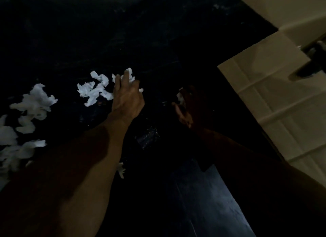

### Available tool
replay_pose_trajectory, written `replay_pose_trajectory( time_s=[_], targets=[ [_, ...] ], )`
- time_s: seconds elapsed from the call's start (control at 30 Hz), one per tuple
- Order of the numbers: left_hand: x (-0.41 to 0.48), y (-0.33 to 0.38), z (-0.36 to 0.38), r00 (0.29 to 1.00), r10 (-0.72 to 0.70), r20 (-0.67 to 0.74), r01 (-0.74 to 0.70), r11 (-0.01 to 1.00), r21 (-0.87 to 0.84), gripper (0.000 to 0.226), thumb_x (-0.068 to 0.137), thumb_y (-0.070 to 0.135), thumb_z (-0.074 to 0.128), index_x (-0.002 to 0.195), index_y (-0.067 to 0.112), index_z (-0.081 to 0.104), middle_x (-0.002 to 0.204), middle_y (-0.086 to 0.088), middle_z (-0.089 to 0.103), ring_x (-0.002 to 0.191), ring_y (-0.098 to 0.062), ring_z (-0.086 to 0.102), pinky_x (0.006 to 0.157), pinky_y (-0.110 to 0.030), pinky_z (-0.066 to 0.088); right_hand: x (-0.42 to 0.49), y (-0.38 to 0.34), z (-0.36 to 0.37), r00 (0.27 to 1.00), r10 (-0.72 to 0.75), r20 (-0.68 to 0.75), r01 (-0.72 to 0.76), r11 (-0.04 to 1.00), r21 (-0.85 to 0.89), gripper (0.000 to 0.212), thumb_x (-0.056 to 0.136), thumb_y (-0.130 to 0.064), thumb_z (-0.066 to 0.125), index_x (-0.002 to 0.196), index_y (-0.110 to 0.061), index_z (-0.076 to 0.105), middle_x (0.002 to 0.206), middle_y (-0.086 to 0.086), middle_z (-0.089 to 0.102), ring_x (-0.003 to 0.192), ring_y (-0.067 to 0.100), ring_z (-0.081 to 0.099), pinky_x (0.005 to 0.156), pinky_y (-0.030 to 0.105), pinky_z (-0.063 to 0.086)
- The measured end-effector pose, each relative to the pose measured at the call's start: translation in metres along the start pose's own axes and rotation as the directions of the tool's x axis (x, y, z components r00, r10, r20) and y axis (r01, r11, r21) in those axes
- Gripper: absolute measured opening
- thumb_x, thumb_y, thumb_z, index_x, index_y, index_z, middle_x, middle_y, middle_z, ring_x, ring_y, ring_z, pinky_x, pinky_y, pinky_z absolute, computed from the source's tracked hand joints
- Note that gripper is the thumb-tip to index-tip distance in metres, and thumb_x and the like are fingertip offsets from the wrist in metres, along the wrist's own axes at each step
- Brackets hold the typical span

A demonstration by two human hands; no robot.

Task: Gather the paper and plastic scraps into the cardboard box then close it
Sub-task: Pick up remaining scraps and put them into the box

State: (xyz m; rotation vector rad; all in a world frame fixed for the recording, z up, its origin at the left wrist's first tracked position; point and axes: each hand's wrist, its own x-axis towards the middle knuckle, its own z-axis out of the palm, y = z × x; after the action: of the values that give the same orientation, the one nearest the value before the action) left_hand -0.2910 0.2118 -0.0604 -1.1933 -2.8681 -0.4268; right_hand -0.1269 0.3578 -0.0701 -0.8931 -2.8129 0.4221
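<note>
The scene is very dark. My left hand (pixel 127 93) reaches forward over a dark floor, its fingers on a crumpled white paper scrap (pixel 129 76). My right hand (pixel 185 108) is in shadow to the right, fingers curled round a small white scrap (pixel 180 96). More crumpled white paper (pixel 95 89) lies just left of my left hand, and several pieces (pixel 35 102) are strewn at the far left. A clear plastic scrap (pixel 147 137) glints on the floor between my forearms. The cardboard box (pixel 275 88) stands at the right with its flaps open.
A small white scrap (pixel 121 169) lies beside my left forearm. A dark object (pixel 310 60) casts a shadow across the box's near flap. The floor is black, with a bluish sheen at the bottom centre.
</note>
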Motion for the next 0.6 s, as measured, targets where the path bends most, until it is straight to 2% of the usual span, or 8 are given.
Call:
replay_pose_trajectory(
  time_s=[0.03,0.07,0.13,0.23,0.3,0.37,0.5,0.6],
  targets=[
    [-0.001,-0.002,0.005,0.995,0.051,-0.083,-0.05,0.999,0.008,0.03,0.087,0.013,0.051,0.107,-0.005,0.063,0.136,-0.034,0.043,0.13,-0.049,0.036,0.112,-0.058,0.025,0.001,0.001,0.004,0.999,-0.017,-0.031,0.017,1.0,0.006,0.063,0.083,-0.06,0.037,0.123,-0.016,0.058,0.13,0.013,0.055,0.117,0.04,0.051,0.095,0.057,0.042],
    [-0.007,-0.001,0.006,0.994,0.022,-0.109,-0.022,1.0,0.001,0.033,0.09,0.021,0.049,0.103,-0.005,0.064,0.132,-0.033,0.047,0.127,-0.048,0.039,0.112,-0.056,0.027,0.001,0.002,0.005,0.999,-0.011,-0.053,0.012,1.0,0.012,0.057,0.083,-0.056,0.04,0.114,-0.014,0.061,0.121,0.014,0.059,0.108,0.04,0.056,0.09,0.056,0.045],
    [-0.015,-0.001,0.01,0.993,0.006,-0.122,-0.008,1.0,-0.011,0.041,0.092,0.037,0.049,0.104,0.0,0.062,0.129,-0.028,0.048,0.121,-0.044,0.042,0.108,-0.053,0.032,0.0,0.001,0.003,0.998,-0.034,-0.061,0.035,0.999,0.023,0.042,0.086,-0.046,0.048,0.101,-0.01,0.064,0.106,0.015,0.062,0.093,0.038,0.058,0.081,0.051,0.048],
    [-0.021,-0.003,0.016,0.99,0.039,-0.134,-0.036,0.999,0.028,0.032,0.088,0.03,0.058,0.103,0.002,0.06,0.115,-0.023,0.055,0.103,-0.043,0.051,0.089,-0.053,0.044,-0.003,0.001,-0.001,0.996,-0.072,-0.058,0.075,0.996,0.045,0.025,0.085,-0.033,0.056,0.09,-0.009,0.062,0.099,0.014,0.059,0.088,0.033,0.056,0.076,0.045,0.048],
    [-0.024,-0.002,0.013,0.988,0.073,-0.137,-0.07,0.997,0.027,0.029,0.084,0.022,0.062,0.106,0.004,0.06,0.108,-0.019,0.057,0.094,-0.041,0.053,0.077,-0.051,0.047,-0.005,-0.001,-0.001,0.999,-0.046,0.011,0.045,0.996,0.079,0.029,0.084,-0.036,0.053,0.091,-0.009,0.062,0.1,0.011,0.059,0.09,0.03,0.056,0.078,0.045,0.049],
    [-0.029,-0.004,0.012,0.975,0.151,-0.161,-0.145,0.988,0.047,0.032,0.078,0.017,0.068,0.107,0.005,0.06,0.102,-0.017,0.059,0.085,-0.038,0.054,0.072,-0.047,0.048,-0.007,-0.004,0.001,1.0,-0.026,0.005,0.025,0.993,0.111,0.035,0.082,-0.039,0.048,0.094,-0.009,0.062,0.101,0.01,0.061,0.092,0.029,0.057,0.08,0.046,0.049],
    [-0.04,0.0,0.004,0.985,0.146,-0.089,-0.151,0.988,-0.044,0.053,0.076,0.013,0.07,0.125,0.011,0.05,0.103,-0.013,0.061,0.088,-0.034,0.056,0.078,-0.046,0.049,-0.013,-0.014,-0.003,0.997,0.066,0.037,-0.071,0.984,0.162,0.02,0.087,-0.02,0.061,0.101,-0.006,0.061,0.104,0.013,0.061,0.098,0.031,0.057,0.088,0.044,0.046],
    [-0.048,0.002,-0.004,0.978,0.17,-0.119,-0.183,0.978,-0.104,0.026,0.084,0.023,0.057,0.102,0.006,0.062,0.093,-0.015,0.061,0.08,-0.035,0.058,0.071,-0.042,0.05,-0.019,-0.026,-0.008,0.995,0.07,0.075,-0.085,0.973,0.213,0.018,0.088,-0.025,0.059,0.094,-0.007,0.06,0.098,0.014,0.06,0.09,0.031,0.058,0.081,0.044,0.048]
  ],
)
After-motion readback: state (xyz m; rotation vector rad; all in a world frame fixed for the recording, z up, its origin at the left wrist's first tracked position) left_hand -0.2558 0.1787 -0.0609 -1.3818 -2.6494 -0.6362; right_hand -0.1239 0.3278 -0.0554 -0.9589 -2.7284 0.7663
